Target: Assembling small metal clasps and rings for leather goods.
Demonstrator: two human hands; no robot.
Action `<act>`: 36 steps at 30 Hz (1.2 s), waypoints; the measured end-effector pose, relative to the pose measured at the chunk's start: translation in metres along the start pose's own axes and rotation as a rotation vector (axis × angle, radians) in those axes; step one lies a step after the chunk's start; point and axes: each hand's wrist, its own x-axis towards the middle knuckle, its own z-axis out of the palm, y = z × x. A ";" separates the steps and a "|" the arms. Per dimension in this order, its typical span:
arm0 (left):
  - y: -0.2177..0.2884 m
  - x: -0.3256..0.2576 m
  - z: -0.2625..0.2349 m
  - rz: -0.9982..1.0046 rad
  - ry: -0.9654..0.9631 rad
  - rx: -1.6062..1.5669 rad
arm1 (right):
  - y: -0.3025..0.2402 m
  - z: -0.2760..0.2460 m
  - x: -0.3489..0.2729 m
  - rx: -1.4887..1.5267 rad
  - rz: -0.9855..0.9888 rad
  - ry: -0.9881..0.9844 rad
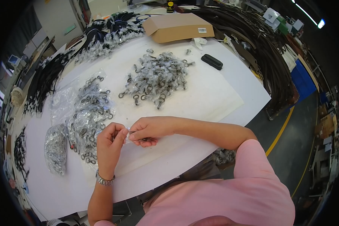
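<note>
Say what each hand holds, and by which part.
Right hand: small dark metal hardware, gripped part hidden by the fingers. Left hand: apparently pinching clear film; which part, can't tell.

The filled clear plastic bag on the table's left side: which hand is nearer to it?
Left. The left hand is right of the bag, across a pile of wrapped metal pieces; the right hand is farther right, beyond the left.

The fittings [158,77] look like dark metal in glossy clear plastic, the box [179,34] matt cardboard.
</note>
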 end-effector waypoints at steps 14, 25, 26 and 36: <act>0.003 0.001 0.002 -0.005 -0.072 -0.017 | 0.000 0.003 -0.001 -0.024 0.011 0.021; -0.001 0.000 0.000 0.012 -0.052 -0.018 | 0.001 0.003 0.000 -0.038 0.006 0.027; -0.001 0.000 0.000 0.011 -0.048 -0.026 | 0.002 0.002 0.001 -0.039 0.003 0.011; 0.009 0.005 0.000 -0.031 -0.038 -0.036 | -0.006 -0.004 -0.001 -0.040 -0.068 -0.080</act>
